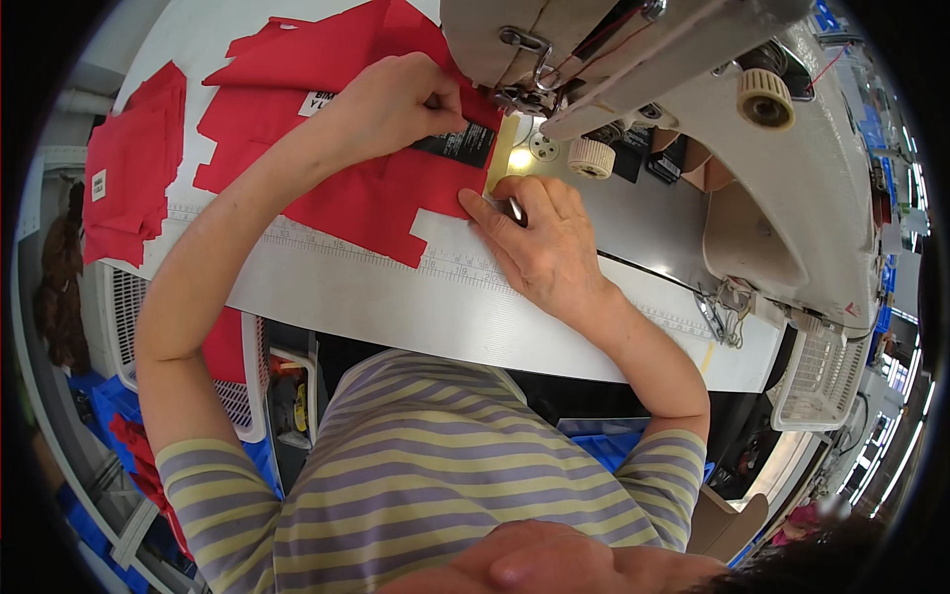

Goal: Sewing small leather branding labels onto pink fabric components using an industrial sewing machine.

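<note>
A red fabric piece (366,213) lies on the sewing machine table, its right edge beside the lit needle area. On it is a black label (470,145) with pale print. My left hand (396,109) rests over the fabric with curled fingers, pinching at the label's upper left end. My right hand (542,238) is closed at the fabric's lower right corner, thumb tip at its edge. A small shiny metal tool (517,211) shows between its fingers; most of it is hidden. The sewing machine head (594,49) stands just beyond both hands.
A stack of red pieces (134,168) with a white label lies at the table's left. A ruler strip (455,267) runs along the front. White baskets (255,376) hang below left; another basket (819,381) is at right. Thread snips (712,315) lie near the machine base.
</note>
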Action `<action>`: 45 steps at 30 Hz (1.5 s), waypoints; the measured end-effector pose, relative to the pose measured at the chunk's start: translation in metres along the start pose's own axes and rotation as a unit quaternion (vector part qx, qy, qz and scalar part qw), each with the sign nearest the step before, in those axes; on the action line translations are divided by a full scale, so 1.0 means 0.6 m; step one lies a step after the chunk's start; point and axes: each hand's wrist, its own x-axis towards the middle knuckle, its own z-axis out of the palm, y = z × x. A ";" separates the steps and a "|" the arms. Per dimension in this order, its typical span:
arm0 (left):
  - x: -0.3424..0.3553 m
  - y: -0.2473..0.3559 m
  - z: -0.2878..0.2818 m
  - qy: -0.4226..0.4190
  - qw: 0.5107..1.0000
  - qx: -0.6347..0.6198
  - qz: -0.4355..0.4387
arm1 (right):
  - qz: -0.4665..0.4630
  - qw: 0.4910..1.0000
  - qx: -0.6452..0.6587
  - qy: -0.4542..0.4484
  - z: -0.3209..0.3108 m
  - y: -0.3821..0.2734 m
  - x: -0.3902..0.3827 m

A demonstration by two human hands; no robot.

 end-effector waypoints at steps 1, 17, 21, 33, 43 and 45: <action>0.001 -0.001 0.001 0.000 1.000 -0.007 -0.006 | 0.000 1.000 -0.005 -0.004 0.000 0.000 0.000; 0.005 -0.013 0.007 0.010 1.000 0.021 -0.010 | 0.056 0.996 -0.064 0.010 -0.001 0.047 -0.002; 0.006 -0.009 0.004 -0.007 1.000 0.010 -0.024 | 0.046 0.997 -0.064 0.015 0.002 0.049 -0.003; 0.006 -0.001 0.000 -0.014 0.998 -0.011 -0.056 | 0.005 0.998 -0.048 -0.027 0.005 0.047 0.008; 0.023 -0.048 -0.067 0.242 0.945 0.196 0.102 | 0.002 0.998 -0.030 -0.051 -0.005 0.042 0.021; 0.029 -0.032 -0.095 0.164 0.972 0.109 0.126 | -0.001 0.998 -0.029 -0.052 -0.006 0.041 0.020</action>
